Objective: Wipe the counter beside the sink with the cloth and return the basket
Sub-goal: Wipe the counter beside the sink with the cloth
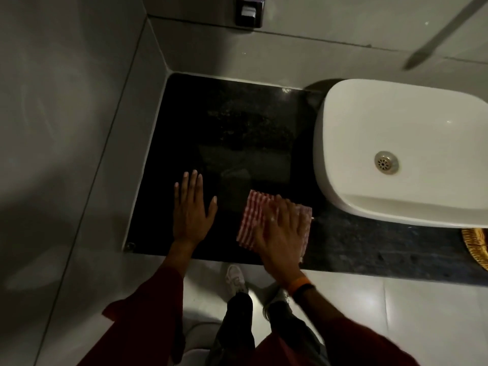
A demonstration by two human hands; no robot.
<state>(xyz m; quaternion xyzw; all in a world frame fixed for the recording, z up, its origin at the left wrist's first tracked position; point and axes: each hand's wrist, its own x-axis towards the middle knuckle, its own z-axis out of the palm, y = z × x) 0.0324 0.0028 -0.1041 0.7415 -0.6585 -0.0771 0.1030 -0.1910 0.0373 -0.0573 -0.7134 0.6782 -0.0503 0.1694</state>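
A dark stone counter (224, 122) runs left of a white sink (401, 143). A red-and-white checked cloth (250, 220) lies flat on the counter near its front edge. My right hand (282, 231) presses palm-down on the cloth, fingers spread and slightly blurred. My left hand (191, 210) rests flat on the bare counter to the left of the cloth, fingers apart, holding nothing. A woven yellow basket (476, 247) shows only as an edge at the far right, in front of the sink.
Grey tiled walls close off the counter on the left and at the back. A dark soap dispenser (249, 11) hangs on the back wall. Light floor tiles and my shoes (236, 278) lie below the counter's front edge.
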